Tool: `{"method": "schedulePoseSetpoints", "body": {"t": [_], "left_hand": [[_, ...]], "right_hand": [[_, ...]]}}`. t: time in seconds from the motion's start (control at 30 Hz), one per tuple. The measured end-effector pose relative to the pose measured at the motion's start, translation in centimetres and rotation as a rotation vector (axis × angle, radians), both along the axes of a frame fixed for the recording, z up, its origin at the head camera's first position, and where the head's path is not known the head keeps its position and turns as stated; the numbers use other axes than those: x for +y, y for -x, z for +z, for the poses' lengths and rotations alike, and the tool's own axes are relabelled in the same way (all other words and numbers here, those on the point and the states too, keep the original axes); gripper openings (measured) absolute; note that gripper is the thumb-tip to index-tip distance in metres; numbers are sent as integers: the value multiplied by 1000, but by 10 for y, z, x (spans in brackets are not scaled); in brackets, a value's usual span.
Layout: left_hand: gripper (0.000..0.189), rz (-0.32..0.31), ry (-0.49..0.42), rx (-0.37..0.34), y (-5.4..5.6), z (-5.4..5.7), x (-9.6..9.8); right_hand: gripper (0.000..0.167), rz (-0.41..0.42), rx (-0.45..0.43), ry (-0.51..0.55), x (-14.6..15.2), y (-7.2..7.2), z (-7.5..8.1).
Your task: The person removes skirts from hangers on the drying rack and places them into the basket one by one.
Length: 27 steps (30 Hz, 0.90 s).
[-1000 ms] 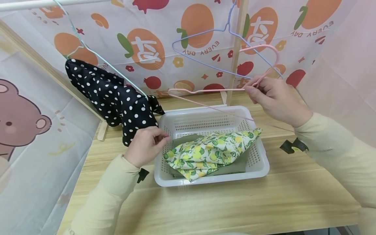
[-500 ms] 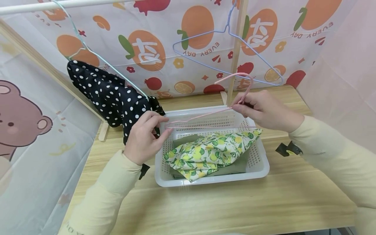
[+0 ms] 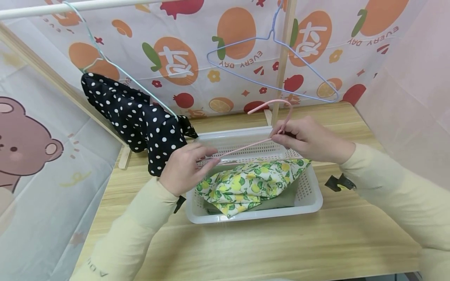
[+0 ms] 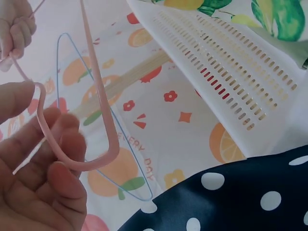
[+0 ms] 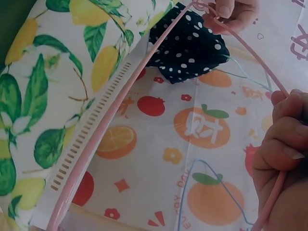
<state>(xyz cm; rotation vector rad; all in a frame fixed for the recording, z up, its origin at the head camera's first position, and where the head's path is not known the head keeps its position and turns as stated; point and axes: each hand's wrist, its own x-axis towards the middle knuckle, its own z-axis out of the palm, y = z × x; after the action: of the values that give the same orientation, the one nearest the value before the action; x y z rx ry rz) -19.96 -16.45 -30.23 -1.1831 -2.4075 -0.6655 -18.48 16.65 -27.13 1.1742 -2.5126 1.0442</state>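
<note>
In the head view, my right hand grips a pink clothes hanger at the base of its hook, and the hook curves up to the left. My left hand has its thumb and fingers on the hanger's other end; the left wrist view shows the thumb at the notch of the hanger and fingers around the bend. The hanger is held over a white perforated basket. Inside the basket lies lemon-print fabric on top of dark green cloth.
Black polka-dot fabric drapes from a mint hanger on the white rail at left. An unladen blue hanger hangs behind the basket. A wooden post rises at the back of the table.
My right hand has lowered the pink hanger from beside the blue hanger to above the basket. My left hand has moved right and taken the hanger's end.
</note>
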Motion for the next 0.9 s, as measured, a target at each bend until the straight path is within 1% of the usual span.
{"method": "schedulePoseSetpoints", "body": {"t": [0.1, 0.23, 0.43, 0.57, 0.7, 0.9], "left_hand": [[15, -28, 31, -17, 0, 0, 3], [10, -49, 77, -25, -1, 1, 5], [11, -64, 130, -26, -2, 1, 6], [11, -81, 116, -18, -2, 0, 7], [8, -96, 92, 3, -2, -1, 9], [6, -111, 31, 32, -2, -4, 10]], "right_hand": [[13, 17, -9, 2, -2, 1, -2], [12, 32, -18, 2, -5, 1, -3], [13, 48, -21, 8, -6, 1, -3], [13, 51, -21, 19, -7, 0, -3], [11, 37, -28, 7, -8, 0, -3], [11, 33, -38, 25, -10, 0, -3]]}}
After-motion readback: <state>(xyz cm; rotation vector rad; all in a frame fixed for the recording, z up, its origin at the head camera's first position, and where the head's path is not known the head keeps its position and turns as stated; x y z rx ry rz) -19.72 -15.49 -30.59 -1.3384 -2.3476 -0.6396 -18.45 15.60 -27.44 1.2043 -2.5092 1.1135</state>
